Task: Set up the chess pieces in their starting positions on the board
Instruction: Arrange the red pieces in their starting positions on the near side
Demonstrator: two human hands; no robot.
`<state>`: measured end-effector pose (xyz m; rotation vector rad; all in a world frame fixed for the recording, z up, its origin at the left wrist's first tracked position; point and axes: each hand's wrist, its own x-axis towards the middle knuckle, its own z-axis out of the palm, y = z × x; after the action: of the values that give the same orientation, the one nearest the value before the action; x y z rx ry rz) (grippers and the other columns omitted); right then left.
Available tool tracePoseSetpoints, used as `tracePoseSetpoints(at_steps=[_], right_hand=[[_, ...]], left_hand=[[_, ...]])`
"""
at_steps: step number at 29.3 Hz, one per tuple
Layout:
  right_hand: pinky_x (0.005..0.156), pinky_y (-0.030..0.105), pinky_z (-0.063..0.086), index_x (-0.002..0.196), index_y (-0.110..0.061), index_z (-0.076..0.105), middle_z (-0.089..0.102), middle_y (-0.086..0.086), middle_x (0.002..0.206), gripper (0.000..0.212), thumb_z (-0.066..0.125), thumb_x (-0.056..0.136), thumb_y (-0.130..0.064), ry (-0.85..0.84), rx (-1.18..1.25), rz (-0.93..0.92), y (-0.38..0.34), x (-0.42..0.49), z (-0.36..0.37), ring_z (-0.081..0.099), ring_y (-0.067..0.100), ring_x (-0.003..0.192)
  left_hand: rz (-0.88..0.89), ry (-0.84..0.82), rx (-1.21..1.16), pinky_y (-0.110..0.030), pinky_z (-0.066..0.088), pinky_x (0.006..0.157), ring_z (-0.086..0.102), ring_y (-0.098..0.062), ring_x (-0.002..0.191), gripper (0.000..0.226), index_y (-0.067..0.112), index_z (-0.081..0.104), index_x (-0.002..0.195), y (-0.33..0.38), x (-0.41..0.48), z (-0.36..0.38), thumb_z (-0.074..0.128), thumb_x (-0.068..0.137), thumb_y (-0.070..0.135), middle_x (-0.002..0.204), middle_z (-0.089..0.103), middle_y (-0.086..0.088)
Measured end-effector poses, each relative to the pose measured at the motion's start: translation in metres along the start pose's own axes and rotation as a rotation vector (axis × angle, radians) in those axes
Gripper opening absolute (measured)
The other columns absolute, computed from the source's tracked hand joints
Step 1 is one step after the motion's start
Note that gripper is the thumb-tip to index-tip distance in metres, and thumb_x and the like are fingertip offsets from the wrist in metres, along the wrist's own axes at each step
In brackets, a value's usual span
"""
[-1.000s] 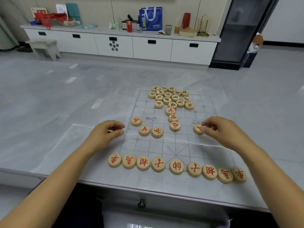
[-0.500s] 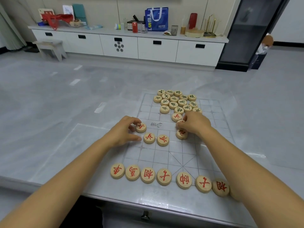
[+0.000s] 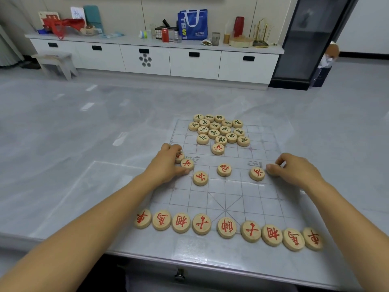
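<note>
Red's back row [image 3: 226,227] lines the board [image 3: 263,207] edge. Past it, the left hand [image 3: 166,165] curls its fingers round two red soldiers [image 3: 187,163], apparently spacing their rank. The right hand [image 3: 296,169] has curled fingers beside a third soldier [image 3: 257,173], grip unclear. Green pieces [image 3: 219,129] lie heaped beyond.

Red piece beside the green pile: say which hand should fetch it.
Left, probably. The left hand lies nearer the red piece, with bare board between, though its fingers curl on two other red pieces. The right hand sits farther off.
</note>
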<state>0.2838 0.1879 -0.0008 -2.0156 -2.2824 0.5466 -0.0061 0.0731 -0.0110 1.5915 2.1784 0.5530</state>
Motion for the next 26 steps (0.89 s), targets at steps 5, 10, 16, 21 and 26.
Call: tracePoseSetpoints(at_steps=[5, 10, 16, 21, 26], right_hand=[[0.079, 0.032, 0.041, 0.124, -0.025, 0.046, 0.057, 0.009, 0.118, 0.044, 0.049, 0.088, -0.05, -0.097, 0.078, -0.04, 0.005, -0.004, 0.001, 0.048, 0.02, 0.091], [0.073, 0.027, 0.039, 0.121, -0.026, 0.048, 0.056, 0.001, 0.094, 0.038, 0.061, 0.086, -0.031, -0.22, 0.05, -0.126, 0.01, -0.017, -0.01, 0.052, 0.016, 0.083], [0.062, 0.022, 0.04, 0.107, -0.027, 0.048, 0.052, -0.011, 0.08, 0.036, 0.069, 0.079, -0.033, -0.243, 0.005, -0.138, 0.019, -0.039, -0.006, 0.05, 0.005, 0.074], [0.064, 0.022, 0.041, 0.101, -0.029, 0.05, 0.055, -0.009, 0.082, 0.035, 0.073, 0.075, -0.034, -0.267, 0.03, -0.116, 0.023, -0.053, -0.004, 0.052, 0.007, 0.075], [0.063, 0.023, 0.041, 0.105, -0.034, 0.047, 0.057, -0.008, 0.08, 0.038, 0.072, 0.076, -0.033, -0.213, 0.087, -0.16, 0.023, -0.065, 0.001, 0.053, 0.008, 0.075]], left_hand=[[0.147, 0.057, 0.081, -0.033, 0.038, 0.1, 0.039, -0.024, 0.125, 0.062, 0.02, 0.042, 0.133, 0.032, 0.01, 0.001, 0.069, 0.079, 0.034, 0.14, 0.034, -0.005], [0.385, -0.206, 0.473, -0.034, 0.043, 0.073, 0.051, -0.026, 0.103, 0.043, 0.022, 0.043, 0.131, 0.052, -0.008, 0.017, 0.051, 0.089, 0.017, 0.127, 0.04, -0.006], [0.358, -0.053, 0.442, -0.044, 0.05, 0.08, 0.053, -0.032, 0.102, 0.04, 0.01, 0.042, 0.127, 0.042, -0.003, 0.02, 0.045, 0.088, 0.002, 0.137, 0.033, -0.013], [0.43, -0.132, 0.319, -0.035, 0.042, 0.09, 0.044, -0.025, 0.12, 0.044, 0.018, 0.042, 0.134, 0.061, 0.004, 0.026, 0.052, 0.091, 0.019, 0.137, 0.04, -0.005], [0.524, -0.169, 0.4, -0.029, 0.03, 0.067, 0.045, -0.028, 0.108, 0.033, 0.015, 0.052, 0.125, 0.072, 0.006, 0.044, 0.046, 0.094, 0.022, 0.118, 0.048, -0.012]])
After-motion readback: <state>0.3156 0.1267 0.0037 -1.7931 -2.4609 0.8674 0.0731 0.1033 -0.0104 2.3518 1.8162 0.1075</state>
